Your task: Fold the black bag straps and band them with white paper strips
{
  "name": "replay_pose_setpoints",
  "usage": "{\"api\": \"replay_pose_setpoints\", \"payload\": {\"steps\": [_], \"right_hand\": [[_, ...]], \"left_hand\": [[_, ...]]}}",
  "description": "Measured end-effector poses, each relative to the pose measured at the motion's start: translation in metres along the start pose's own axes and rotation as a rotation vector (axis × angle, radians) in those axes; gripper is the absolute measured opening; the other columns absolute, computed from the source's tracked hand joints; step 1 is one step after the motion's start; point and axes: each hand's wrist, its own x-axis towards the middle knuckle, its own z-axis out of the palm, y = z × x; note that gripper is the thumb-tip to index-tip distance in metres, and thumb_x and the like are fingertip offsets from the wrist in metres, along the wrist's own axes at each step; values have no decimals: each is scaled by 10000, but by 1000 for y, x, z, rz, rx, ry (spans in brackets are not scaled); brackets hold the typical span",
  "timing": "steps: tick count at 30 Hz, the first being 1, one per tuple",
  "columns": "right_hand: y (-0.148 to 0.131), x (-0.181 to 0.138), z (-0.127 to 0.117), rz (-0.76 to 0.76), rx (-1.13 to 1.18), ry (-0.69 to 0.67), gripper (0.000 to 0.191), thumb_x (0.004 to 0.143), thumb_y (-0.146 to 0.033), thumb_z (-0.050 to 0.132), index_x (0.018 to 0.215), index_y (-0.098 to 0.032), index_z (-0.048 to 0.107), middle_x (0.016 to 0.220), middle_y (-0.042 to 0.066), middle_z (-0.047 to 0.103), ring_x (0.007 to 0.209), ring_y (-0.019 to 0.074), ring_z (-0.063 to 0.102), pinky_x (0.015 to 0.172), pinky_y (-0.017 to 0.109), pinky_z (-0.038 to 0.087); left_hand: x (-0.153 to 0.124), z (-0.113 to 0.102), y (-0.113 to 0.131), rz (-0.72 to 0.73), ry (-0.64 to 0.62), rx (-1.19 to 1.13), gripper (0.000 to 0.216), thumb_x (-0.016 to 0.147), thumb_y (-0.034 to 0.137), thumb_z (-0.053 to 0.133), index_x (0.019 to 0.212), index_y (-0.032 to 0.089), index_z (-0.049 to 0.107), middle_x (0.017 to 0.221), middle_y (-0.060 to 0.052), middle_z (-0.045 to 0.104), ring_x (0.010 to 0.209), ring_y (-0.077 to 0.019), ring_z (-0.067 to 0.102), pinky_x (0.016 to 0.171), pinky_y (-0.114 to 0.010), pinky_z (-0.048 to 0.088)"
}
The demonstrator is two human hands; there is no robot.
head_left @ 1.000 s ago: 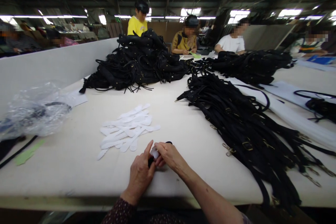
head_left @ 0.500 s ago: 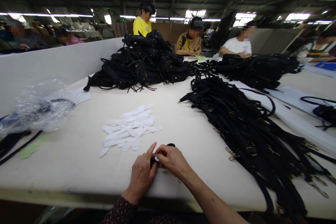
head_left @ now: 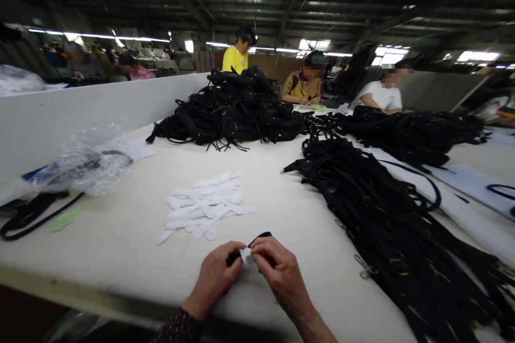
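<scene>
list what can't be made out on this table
Head view: full shape of the black piece, hidden by the left hand and right hand.
Head view: ends of some black straps, cut off by the bottom and right edges.
Head view: contents of the clear plastic, obscured by creases and glare.

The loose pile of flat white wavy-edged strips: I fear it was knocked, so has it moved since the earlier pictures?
No. The white strips keep their place left of the heap of long black straps; the whole view shifted.

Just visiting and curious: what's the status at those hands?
Left hand gripping black piece. Right hand pinching white piece. White strips beyond, not touching hands.
</scene>
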Motion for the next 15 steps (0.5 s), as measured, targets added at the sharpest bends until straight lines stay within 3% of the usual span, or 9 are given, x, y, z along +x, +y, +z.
{"api": "replay_pose_setpoints", "payload": {"steps": [3, 5, 9, 12, 15], "right_hand": [[1, -9, -2, 41, 74, 12, 140, 899, -259, 570, 821, -216, 678, 964, 57, 696, 807, 172, 651, 651, 266, 533], [0, -15, -5, 23, 105, -5, 148, 910, -268, 566, 832, -218, 681, 965, 61, 698, 760, 163, 650, 602, 258, 528], [-9, -23, -15, -164, 83, -157, 142, 924, -199, 538, 911, -247, 672, 997, 50, 713, 777, 154, 674, 658, 267, 550], [-18, -25, -30, -283, -10, -301, 199, 928, -153, 500, 969, -265, 658, 1005, 46, 731, 905, 173, 686, 777, 296, 551], [-24, -25, -45, -320, -149, -473, 248, 929, -146, 456, 1013, -270, 653, 998, 46, 738, 902, 166, 674, 747, 274, 529]], "left_hand": [[0, -7, 5, -15, -54, -24, 334, 832, 246, 540, 1127, 305, 684, 1113, -4, 757, 1028, -217, 669, 938, -359, 475], [1, -10, 10, -46, -103, -115, 349, 828, 266, 553, 1149, 302, 684, 990, 6, 763, 915, -199, 667, 848, -329, 472], [2, -16, 22, -263, -245, -610, 414, 762, 301, 655, 1162, 195, 673, 632, 54, 603, 611, -120, 528, 614, -248, 395], [-1, -22, 26, -345, -302, -882, 386, 727, 270, 697, 1091, 139, 688, 699, 15, 634, 639, -110, 535, 621, -235, 401], [-8, -26, 24, -360, -334, -1053, 354, 747, 281, 687, 1056, 110, 687, 731, -33, 674, 626, -106, 561, 609, -225, 413]]}}
